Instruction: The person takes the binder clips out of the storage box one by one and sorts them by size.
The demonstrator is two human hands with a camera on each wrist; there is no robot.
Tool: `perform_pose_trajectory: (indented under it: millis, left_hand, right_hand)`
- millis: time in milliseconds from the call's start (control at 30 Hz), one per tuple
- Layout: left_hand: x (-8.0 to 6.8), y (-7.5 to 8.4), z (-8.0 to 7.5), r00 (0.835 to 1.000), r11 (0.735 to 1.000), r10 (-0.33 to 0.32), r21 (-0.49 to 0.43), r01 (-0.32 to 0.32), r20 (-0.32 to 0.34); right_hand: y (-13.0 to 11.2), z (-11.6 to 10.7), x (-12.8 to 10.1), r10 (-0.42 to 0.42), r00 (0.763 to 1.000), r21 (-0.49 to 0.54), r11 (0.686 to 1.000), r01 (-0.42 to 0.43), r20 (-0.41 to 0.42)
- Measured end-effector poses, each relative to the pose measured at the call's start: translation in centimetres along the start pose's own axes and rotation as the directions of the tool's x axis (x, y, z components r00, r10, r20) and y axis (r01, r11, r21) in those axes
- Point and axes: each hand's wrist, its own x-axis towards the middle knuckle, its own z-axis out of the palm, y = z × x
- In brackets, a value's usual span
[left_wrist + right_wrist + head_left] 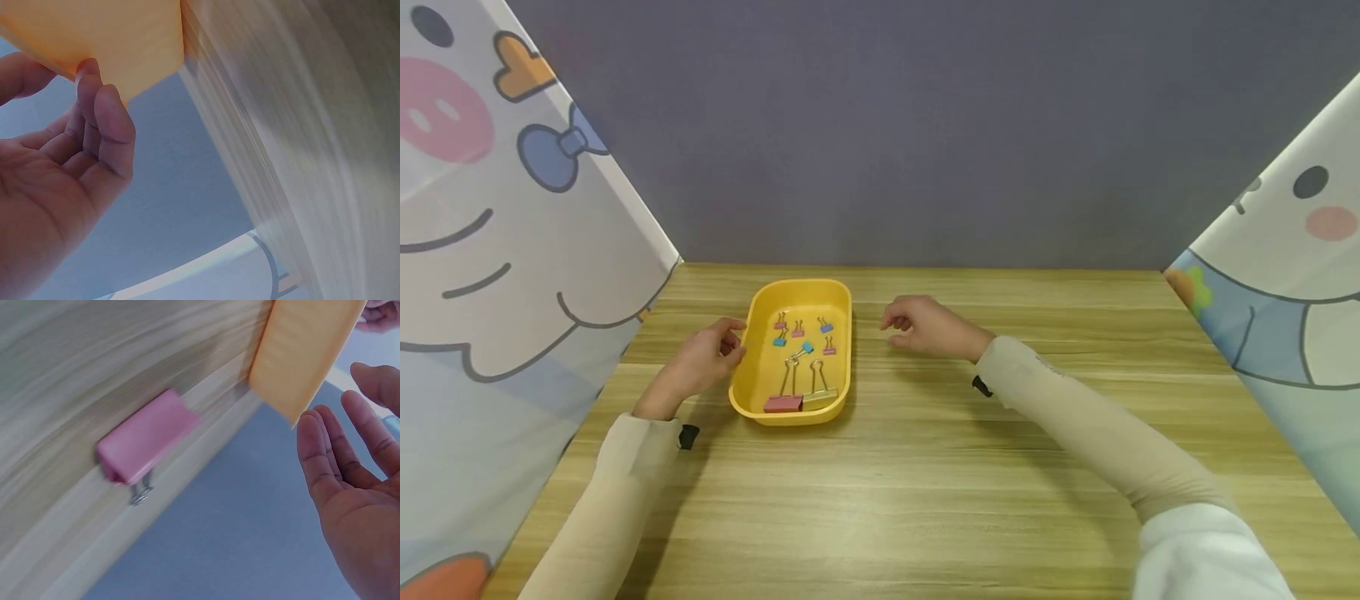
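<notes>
Yellow tray [752,379] on worktop [925,467], long axis running away from body. Left hand [700,362] touching its left rim, fingers loose; right hand [928,327] relaxed, empty, near right side.

A light wooden table with a streaked grain [925,467] is carrying everything here, running back to a grey wall. A yellow oval plastic tray [758,392] is sitting directly on it, left of the middle and towards the far edge. A pink binder clip with silver wire handles [147,445] is lying on the bare wood just to the right of the tray; it is showing only in the right wrist view, where the tray's yellow outer wall [306,350] is standing close beside it.
</notes>
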Motion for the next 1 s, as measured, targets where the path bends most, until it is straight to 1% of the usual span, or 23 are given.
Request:
perform_pose_trajectory:
  millis: [200, 500, 633, 833, 1000]
  left_hand:
    - [0.1, -0.1, 0.1, 1.0, 1.0, -0.001, -0.001, 0.001, -0.008]
    - [0.1, -0.2, 0.3, 1.0, 1.0, -0.002, -0.006, 0.002, -0.01]
    - [0.0, -0.2, 0.3, 1.0, 1.0, 0.002, -0.009, -0.002, -0.015]
    - [-0.1, -0.2, 0.2, 1.0, 1.0, 0.012, -0.009, -0.012, -0.024]
    - [-0.1, -0.3, 0.2, 1.0, 1.0, 0.013, -0.014, -0.013, -0.028]
  right_hand:
    - [-1.5, 0.3, 1.0, -0.028, 0.999, -0.042, 0.999, 0.029, 0.024]
    - [-3.1, 0.8, 2.1, -0.058, 0.998, -0.047, 0.997, 0.06, 0.04]
    - [-3.8, 1.3, 2.8, -0.098, 0.994, -0.027, 0.995, 0.1, 0.057]
    - [-4.7, 2.6, 3.9, -0.151, 0.983, 0.014, 0.989, 0.15, 0.107]
    - [-5.5, 3.6, 4.7, -0.187, 0.972, 0.071, 0.981, 0.178, 0.144]
